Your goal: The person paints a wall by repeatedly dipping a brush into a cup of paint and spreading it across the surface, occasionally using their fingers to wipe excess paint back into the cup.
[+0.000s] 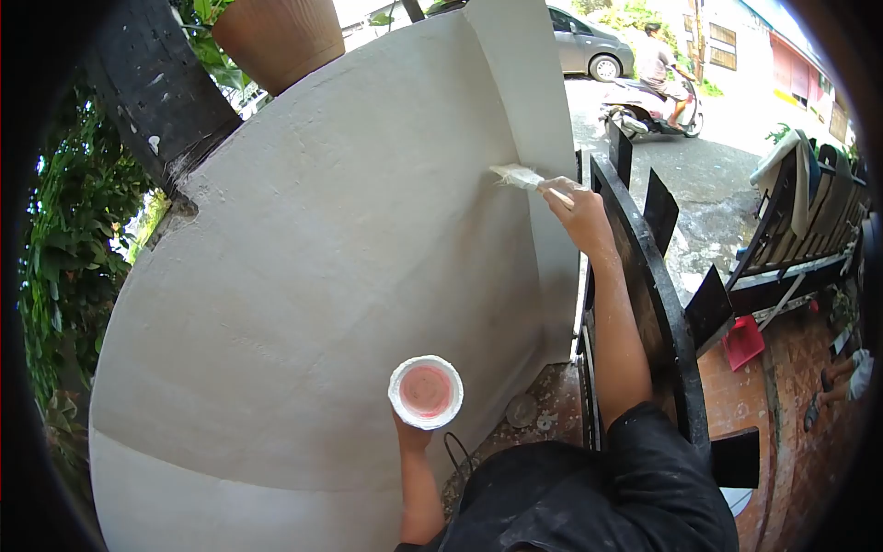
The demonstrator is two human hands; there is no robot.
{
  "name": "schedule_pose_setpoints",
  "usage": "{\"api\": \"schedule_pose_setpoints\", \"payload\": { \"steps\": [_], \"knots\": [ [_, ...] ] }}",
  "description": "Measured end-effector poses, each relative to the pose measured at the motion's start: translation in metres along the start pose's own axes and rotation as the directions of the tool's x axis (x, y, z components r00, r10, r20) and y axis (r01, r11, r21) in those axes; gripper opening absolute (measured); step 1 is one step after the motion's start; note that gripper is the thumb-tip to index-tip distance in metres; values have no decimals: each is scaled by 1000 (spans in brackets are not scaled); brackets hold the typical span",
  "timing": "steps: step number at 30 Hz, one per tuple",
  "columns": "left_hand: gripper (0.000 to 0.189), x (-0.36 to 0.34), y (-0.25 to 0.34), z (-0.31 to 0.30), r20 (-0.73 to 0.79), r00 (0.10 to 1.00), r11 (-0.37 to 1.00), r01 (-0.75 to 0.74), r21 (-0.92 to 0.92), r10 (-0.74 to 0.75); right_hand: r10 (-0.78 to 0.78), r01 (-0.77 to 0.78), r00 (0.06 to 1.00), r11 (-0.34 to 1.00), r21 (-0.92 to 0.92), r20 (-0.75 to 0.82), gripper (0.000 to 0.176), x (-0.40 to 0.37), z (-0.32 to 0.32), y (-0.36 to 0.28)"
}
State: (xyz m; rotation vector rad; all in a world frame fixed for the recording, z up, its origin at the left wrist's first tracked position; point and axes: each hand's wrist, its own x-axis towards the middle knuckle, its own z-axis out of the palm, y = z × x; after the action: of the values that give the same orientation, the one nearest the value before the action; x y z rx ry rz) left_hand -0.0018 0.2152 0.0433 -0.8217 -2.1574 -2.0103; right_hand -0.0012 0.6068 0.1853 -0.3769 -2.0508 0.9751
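Note:
My right hand (576,213) is closed around the handle of a paintbrush (518,176). Its whitish bristles point left and lie at the wall (368,230), close to the inner corner by the pillar (529,101). Lower down, my left hand (411,434) holds a white-rimmed cup (426,391) from below and behind, so most of its fingers are hidden. Pinkish material shows inside the cup. The wall is pale grey, with a lighter band along its bottom left.
A black metal gate (658,304) with pointed slats stands right beside my right arm. Beyond it are a person on a motorbike (653,101), a grey car (589,46) and a wooden bench (800,212). A clay pot (280,41) sits atop the wall.

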Motion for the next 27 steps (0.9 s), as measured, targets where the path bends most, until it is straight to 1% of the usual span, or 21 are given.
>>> {"api": "schedule_pose_setpoints", "payload": {
  "steps": [1,2,3,4,5,6,7,9,11,12,14,15,16,17,18,19,21,23,25,26,27],
  "knots": [
    [56,-1,7,-8,-31,999,1000,9,-15,-9,-95,96,995,995,27,-37,24,8,0,-11],
    [57,-3,3,-18,-39,999,996,15,87,-12,-84,87,995,996,38,-53,23,13,-5,-39],
    [59,-8,-9,-26,-79,997,997,29,75,-23,-137,143,987,987,70,-85,23,20,-6,-60],
    [54,-12,-1,-26,-127,992,995,5,95,7,-297,318,935,944,88,-197,24,29,2,-70],
    [50,-13,7,-25,-180,983,993,-15,121,37,-294,315,927,947,60,-232,25,28,4,-91],
    [49,-18,7,-27,-216,976,996,9,89,11,-311,337,916,939,65,-254,26,31,10,-100],
    [48,-23,7,-28,-252,968,998,27,56,-12,-406,438,860,898,39,-309,27,35,21,-101],
    [48,-28,22,-25,-326,945,1000,1,-24,-8,-255,272,942,961,55,-217,27,23,40,-108],
    [51,-40,18,-33,-375,926,999,13,-45,-29,-327,338,935,939,60,-140,26,15,70,-75],
    [53,-46,17,-38,-358,933,998,10,61,12,-385,392,916,919,47,-113,26,11,86,-57],
    [60,-60,15,-52,-342,935,961,3,278,96,-410,424,900,902,79,-146,26,-20,101,-35],
    [60,-66,19,-59,-393,915,958,25,285,93,-406,411,909,911,36,-93,25,-36,100,-22],
    [64,-74,27,-67,-384,923,947,100,304,25,-210,205,978,967,151,20,27,-56,97,-19],
    [68,-82,31,-74,-372,927,932,175,317,-47,-10,-25,988,975,221,157,30,-77,93,-16],
    [78,-91,27,-78,-436,899,929,192,315,-37,-19,-52,972,954,297,233,31,-95,92,-11],
    [78,-99,22,-82,-468,883,926,207,315,-39,-28,-88,954,926,367,300,33,-110,88,-5],
    [84,-112,13,-98,-510,860,964,163,212,-34,-115,-77,891,915,396,439,30,-140,80,-20],
    [87,-122,17,-113,-565,823,957,208,201,-60,-13,-297,791,866,403,611,35,-172,71,-66],
    [87,-136,29,-131,-522,842,887,339,312,-139,-66,-244,714,910,335,697,40,-197,75,-83],
    [83,-142,33,-136,-543,838,853,324,410,-57,-72,-235,681,921,310,729,42,-207,79,-84],
    [83,-149,42,-142,-569,820,846,343,407,-59,-89,-229,628,928,293,773,37,-215,83,-91]
  ]
}}
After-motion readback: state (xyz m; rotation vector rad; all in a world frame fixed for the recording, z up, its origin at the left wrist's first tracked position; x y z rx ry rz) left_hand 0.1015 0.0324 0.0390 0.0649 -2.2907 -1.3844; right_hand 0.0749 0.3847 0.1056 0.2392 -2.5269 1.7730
